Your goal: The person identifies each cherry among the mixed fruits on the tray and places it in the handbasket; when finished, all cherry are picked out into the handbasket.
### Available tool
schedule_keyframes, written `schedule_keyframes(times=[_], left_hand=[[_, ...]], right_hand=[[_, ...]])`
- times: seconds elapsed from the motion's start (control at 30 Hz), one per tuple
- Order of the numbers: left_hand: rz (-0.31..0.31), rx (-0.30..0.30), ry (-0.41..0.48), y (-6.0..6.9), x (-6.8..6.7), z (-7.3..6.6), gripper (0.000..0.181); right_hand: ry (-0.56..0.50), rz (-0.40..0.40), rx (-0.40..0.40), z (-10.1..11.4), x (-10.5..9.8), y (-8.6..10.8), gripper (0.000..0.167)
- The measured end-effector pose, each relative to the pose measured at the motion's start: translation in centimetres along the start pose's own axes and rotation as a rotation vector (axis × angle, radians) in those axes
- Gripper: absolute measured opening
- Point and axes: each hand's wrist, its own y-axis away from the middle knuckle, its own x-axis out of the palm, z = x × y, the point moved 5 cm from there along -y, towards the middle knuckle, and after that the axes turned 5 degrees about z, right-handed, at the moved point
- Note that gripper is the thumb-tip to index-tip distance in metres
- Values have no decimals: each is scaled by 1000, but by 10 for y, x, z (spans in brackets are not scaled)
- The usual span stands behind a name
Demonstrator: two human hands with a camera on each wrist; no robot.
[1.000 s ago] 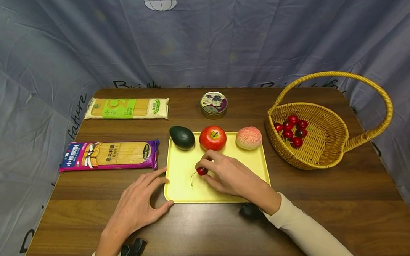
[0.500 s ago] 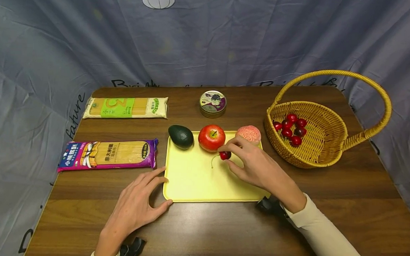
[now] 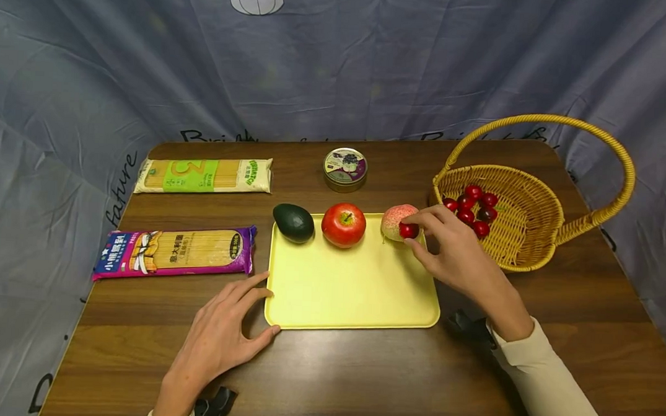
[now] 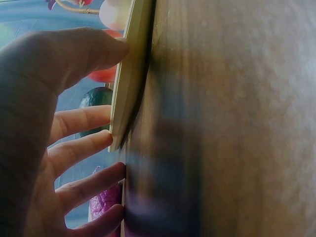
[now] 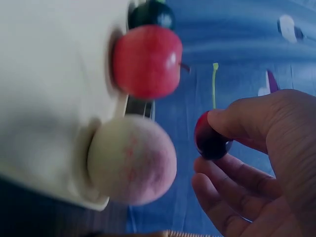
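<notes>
My right hand (image 3: 456, 254) pinches a dark red cherry (image 3: 408, 230) between thumb and fingers; its thin green stem shows in the right wrist view, where the cherry (image 5: 210, 138) is held above the tray. Behind it in the head view sits a pink peach (image 3: 394, 222). My left hand (image 3: 222, 327) rests at the near left corner of the yellow tray (image 3: 335, 295), thumb and fingertips touching its rim, fingers spread. A red apple (image 3: 343, 224) and a dark green avocado (image 3: 294, 223) sit along the tray's far side.
A wicker basket (image 3: 524, 241) with a tall handle stands at right, holding several cherries (image 3: 472, 208). Two pasta packs, one green and cream (image 3: 206, 176), one purple (image 3: 177, 252), lie at left. A round tin (image 3: 345, 169) stands behind the tray.
My right hand has carried the cherry from the middle of the tray rightward and away from me, to in front of the peach. The left hand has stayed at the tray's corner.
</notes>
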Motion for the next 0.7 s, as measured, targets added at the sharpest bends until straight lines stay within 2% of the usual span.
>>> schedule_keyframes(times=[0.43,0.7], left_hand=[[1,0,9,0,0,0,59],[-3,2,11,0,1,0,58]], right_hand=[[22,-113,159,-37,-27,17,43],[64,-166,198,-59,-36,30,47]])
